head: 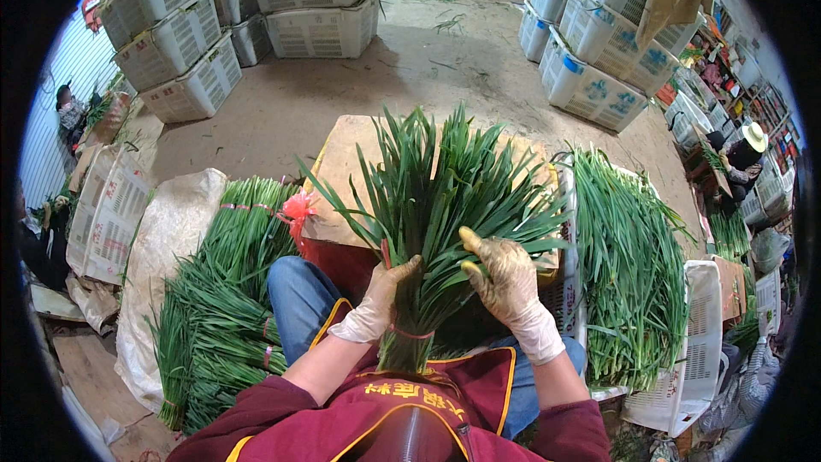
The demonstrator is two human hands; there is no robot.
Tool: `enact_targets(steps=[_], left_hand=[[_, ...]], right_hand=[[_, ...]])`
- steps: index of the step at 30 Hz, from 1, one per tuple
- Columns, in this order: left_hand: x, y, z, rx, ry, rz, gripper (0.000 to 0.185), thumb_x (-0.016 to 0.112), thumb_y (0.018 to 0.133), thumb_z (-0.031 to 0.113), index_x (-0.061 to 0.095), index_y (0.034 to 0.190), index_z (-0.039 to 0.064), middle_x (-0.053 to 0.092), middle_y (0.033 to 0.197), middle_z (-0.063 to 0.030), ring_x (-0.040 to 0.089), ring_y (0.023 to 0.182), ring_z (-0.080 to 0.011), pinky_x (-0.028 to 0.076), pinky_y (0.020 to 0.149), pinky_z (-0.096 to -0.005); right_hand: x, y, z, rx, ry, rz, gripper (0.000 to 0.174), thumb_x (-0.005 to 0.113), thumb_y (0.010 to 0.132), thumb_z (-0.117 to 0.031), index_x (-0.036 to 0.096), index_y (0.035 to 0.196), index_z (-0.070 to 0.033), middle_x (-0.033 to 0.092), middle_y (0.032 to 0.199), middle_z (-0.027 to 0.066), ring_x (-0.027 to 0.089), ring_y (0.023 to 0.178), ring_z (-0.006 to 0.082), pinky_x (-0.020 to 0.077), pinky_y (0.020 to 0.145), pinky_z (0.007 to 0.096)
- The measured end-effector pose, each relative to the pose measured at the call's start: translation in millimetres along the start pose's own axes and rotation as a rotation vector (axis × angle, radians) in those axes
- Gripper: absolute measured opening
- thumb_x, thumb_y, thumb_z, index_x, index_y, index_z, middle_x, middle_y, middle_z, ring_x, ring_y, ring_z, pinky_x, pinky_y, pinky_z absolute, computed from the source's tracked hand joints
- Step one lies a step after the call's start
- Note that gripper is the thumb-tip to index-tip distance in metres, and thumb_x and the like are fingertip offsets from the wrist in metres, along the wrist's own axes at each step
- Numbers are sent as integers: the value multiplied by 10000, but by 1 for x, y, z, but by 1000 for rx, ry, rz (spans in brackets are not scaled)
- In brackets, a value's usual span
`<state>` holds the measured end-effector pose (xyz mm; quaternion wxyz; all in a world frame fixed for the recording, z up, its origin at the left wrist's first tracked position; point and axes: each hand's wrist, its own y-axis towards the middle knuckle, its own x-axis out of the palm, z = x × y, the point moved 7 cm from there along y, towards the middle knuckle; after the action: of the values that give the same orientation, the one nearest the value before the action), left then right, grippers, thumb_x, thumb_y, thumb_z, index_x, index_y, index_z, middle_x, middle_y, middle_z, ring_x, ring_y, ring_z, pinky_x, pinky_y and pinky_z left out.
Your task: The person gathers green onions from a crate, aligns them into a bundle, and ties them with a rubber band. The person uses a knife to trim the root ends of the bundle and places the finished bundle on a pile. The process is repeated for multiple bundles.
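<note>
A large bundle of garlic chives (442, 199) stands upright before my chest, leaf tips fanned toward the board and stem ends toward my apron. My gloved left hand (387, 295) grips its left side, thumb across the leaves. A pinkish band (412, 333) circles the lower stems. By my left fingers a small red strip (385, 253) shows; what it is I cannot tell. My right hand (507, 282), in a stained glove, is at the bundle's right side with thumb and forefinger apart. No object shows between them, and its other fingers are partly curled.
Beyond the bundle is a wooden board (346, 147) with a pink ribbon (297, 210) at its corner. Banded chives (237, 308) lie left on white sheeting (170, 244); loose chives (628, 256) fill a crate at right. Stacked crates (321, 25) stand ahead. Other people (744, 154) sit farther off.
</note>
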<state>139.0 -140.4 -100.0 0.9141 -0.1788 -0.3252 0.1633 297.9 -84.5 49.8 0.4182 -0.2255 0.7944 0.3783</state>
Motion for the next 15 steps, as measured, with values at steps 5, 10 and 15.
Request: enact_targets(steps=[5,10,15], left_hand=[[2,0,-4,-17,-25,1,361,725,831,198,605,1128,31,666,967,-56,638,834,-184,527,734,-338],[6,-2,-5,-19,-50,-44,338,722,835,177,605,1116,32,666,950,-44,640,823,-183,528,720,-340],[10,-3,-5,-36,-57,-75,337,721,842,176,603,1124,33,668,954,-42,643,823,-179,530,720,-336]], right_hand=[[-12,24,28,273,-1,193,574,662,835,-91,483,1374,-173,677,870,134,663,733,304,519,652,367],[-18,43,52,351,-95,126,595,644,851,-164,423,1403,-189,681,860,160,659,735,356,522,640,422],[-20,51,54,219,-134,185,362,644,840,-153,601,1199,-157,681,865,151,661,794,339,523,682,410]])
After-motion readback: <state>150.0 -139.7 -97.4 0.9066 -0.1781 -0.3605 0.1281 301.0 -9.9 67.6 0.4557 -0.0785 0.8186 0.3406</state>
